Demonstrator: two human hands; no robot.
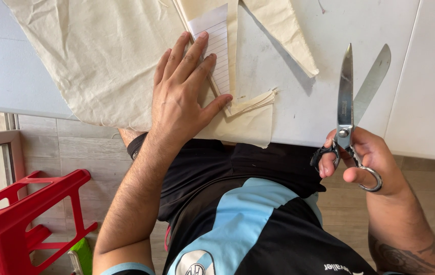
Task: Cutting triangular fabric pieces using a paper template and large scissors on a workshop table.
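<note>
The right hand [367, 158] grips tailor's scissors [350, 109], blades slightly parted above the white table [299, 117], while the flat left hand [182, 97] pins lined paper [216, 46] onto cream fabric [100, 56]; loosened pressure could let the pattern slide.
</note>
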